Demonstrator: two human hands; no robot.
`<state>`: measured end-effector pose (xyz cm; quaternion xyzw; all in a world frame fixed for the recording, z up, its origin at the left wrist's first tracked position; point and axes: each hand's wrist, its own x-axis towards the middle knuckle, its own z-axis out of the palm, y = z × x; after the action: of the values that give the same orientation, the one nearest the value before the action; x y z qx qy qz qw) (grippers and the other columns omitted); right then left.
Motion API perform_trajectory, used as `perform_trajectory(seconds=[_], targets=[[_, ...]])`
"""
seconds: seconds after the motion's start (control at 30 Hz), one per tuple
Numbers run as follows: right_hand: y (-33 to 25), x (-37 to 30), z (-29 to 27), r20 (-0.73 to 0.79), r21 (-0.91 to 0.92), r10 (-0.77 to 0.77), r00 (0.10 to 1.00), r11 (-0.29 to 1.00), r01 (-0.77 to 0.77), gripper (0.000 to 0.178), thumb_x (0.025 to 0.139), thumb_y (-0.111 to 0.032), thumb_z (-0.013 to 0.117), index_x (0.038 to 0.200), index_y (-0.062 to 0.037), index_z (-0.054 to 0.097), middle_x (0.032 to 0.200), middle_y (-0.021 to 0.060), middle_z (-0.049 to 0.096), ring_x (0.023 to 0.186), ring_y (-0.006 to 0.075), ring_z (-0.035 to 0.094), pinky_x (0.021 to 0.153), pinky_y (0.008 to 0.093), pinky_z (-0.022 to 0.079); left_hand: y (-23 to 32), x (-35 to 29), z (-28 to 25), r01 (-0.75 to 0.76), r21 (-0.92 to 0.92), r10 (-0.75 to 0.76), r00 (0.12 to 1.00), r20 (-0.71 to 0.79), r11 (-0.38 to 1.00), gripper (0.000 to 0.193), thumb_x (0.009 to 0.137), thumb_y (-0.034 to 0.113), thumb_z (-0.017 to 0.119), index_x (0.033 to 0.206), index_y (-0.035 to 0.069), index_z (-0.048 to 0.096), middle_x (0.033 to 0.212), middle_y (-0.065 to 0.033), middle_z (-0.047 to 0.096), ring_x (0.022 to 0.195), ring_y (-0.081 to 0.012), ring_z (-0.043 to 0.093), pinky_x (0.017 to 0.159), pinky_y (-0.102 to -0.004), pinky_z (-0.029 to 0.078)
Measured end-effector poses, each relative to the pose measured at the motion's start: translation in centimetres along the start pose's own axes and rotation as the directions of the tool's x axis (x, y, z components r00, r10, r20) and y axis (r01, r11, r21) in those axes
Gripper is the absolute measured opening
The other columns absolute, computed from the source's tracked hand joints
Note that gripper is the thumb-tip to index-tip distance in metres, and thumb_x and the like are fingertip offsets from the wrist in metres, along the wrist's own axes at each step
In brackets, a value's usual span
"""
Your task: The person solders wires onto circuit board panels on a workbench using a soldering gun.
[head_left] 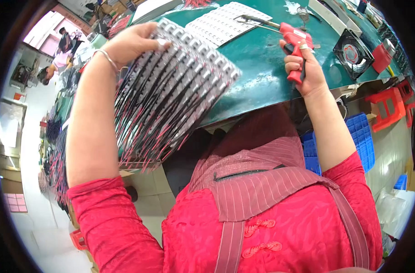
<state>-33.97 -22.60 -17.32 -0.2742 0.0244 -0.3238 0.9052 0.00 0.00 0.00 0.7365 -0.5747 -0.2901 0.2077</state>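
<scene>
My left hand (134,44) grips the upper edge of a light grey panel (196,57) lined with rows of small parts. Many black and red wires (148,104) hang from the panel's rows toward the lower left, past the table edge. On the right, my right hand (307,68) is wrapped round the handle of a red soldering gun (295,38). Its long metal tip points left, above a second white panel (228,22) that lies flat on the green table (257,68). The fingertips of my left hand are partly hidden behind the panel.
A square black fan (351,54) stands at the table's right, beside a red bottle (383,55). Behind the gun is a coiled metal spring stand (303,16). Blue crates (360,139) and red stools (386,109) are below. Two other people (64,43) are at far left.
</scene>
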Motion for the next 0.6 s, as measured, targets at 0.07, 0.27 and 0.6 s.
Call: perform_trajectory(seconds=[0.07,0.27,0.6], targets=[[-0.4,0.5,0.2,0.010,0.020,-0.029,1.000,0.999,0.028,0.047,0.104,-0.030,0.050,0.142,-0.0040,0.039,0.128,0.0179,0.056,0.065,0.0051,0.044,0.055,0.0192,0.043,0.6,-2.1,-2.1,-0.061,-0.148,0.054,0.997,-0.048,0.987,0.042,0.090,0.013,0.068,0.129,0.001,0.057,0.117,-0.0019,0.065,0.108,-0.0106,0.057,0.098,-0.0262,0.042],[-0.5,0.0,-1.3,0.095,0.075,-0.016,0.995,0.997,0.009,0.049,0.105,-0.029,0.047,0.146,-0.0054,0.035,0.128,0.0167,0.055,0.064,0.0052,0.043,0.056,0.0193,0.043,2.1,-9.7,-8.2,-0.216,-0.217,0.121,0.917,-0.381,0.952,0.042,0.088,0.012,0.068,0.127,0.001,0.058,0.115,-0.0087,0.068,0.102,-0.0161,0.065,0.090,-0.0307,0.052],[-3.5,-3.3,-1.2,0.157,0.141,-0.126,0.980,0.985,0.104,0.057,0.103,-0.025,0.051,0.152,-0.0111,0.027,0.130,0.0168,0.052,0.066,0.0081,0.045,0.058,0.0208,0.045,10.6,-17.1,-10.6,-0.450,-0.350,-0.045,0.561,-0.827,0.822,0.023,0.095,0.010,0.048,0.105,-0.006,0.062,0.090,-0.0158,0.072,0.076,-0.0237,0.071,0.072,-0.0370,0.060]])
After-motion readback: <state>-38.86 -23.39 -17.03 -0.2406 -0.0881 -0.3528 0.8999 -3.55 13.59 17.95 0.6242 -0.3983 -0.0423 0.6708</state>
